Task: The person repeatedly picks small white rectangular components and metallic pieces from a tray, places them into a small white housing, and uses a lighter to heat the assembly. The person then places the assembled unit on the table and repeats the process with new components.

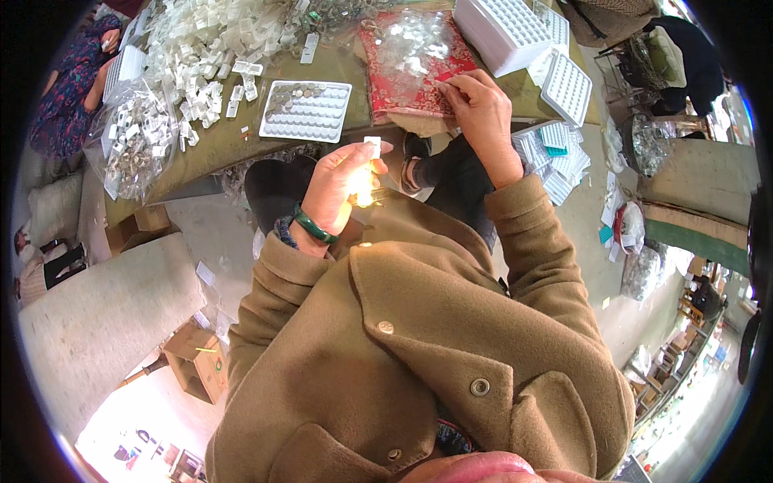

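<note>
My left hand (332,187), with a dark green bangle at its wrist, grips a small white plastic box (372,146) between thumb and fingers above my lap. Bright sunlight washes out part of those fingers. Over the right part of a red patterned cloth (390,95), my right hand (485,109) has thumb and forefinger pinched together; what they hold, if anything, is too small to tell. Small clear and whitish pieces (415,44) are heaped on that cloth. Left of it lies a white tray (303,130) with rows of cells, its far rows holding small grey round pieces (294,94).
Loose clear plastic boxes (205,48) pile up at the far left, beside a filled clear bag (133,137). Stacked white trays (498,36) stand at the far right, with another tray (568,88) near the table edge. A person (72,92) sits at the left.
</note>
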Demonstrator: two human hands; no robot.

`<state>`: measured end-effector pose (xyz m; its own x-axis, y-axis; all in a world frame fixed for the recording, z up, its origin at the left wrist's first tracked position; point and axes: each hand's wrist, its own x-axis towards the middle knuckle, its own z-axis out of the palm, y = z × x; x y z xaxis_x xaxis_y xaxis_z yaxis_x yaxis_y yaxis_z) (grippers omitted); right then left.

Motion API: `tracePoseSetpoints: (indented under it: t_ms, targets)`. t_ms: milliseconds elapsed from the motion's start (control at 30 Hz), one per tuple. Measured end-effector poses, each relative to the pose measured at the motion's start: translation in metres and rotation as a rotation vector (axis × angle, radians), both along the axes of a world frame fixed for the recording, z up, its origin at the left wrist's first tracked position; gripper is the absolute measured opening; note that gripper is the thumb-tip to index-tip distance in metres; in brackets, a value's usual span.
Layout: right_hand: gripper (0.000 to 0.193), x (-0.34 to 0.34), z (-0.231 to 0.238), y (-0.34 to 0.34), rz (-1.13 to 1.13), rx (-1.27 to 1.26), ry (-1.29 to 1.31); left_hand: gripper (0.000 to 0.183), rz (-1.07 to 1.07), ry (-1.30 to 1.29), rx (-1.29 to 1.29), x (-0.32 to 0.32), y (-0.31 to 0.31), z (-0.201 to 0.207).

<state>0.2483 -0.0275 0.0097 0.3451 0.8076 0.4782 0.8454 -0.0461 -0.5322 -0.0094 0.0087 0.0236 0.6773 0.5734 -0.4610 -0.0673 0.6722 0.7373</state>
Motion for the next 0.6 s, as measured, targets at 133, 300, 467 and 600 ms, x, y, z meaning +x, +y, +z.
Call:
tracePoseSetpoints:
  t_ms: [133, 300, 467, 600]
  targets:
    - [0.014, -0.003, 0.007, 0.000, -0.104, -0.015, 0.328, 0.040, 0.005, -0.034, -0.023, 0.003, -0.003, 0.001]
    - [0.016, -0.004, 0.013, 0.002, 0.132, 0.022, 1.057, 0.043, -0.017, -0.144, -0.054, 0.001, 0.005, 0.000]
    - [0.010, -0.009, 0.022, -0.004, 0.346, 0.000, 1.608, 0.040, 0.067, -0.211, -0.178, 0.005, 0.010, 0.005]
    - [0.009, -0.023, 0.027, -0.007, 0.482, -0.087, 1.765, 0.040, 0.087, -0.229, -0.200, 0.010, 0.013, 0.011]
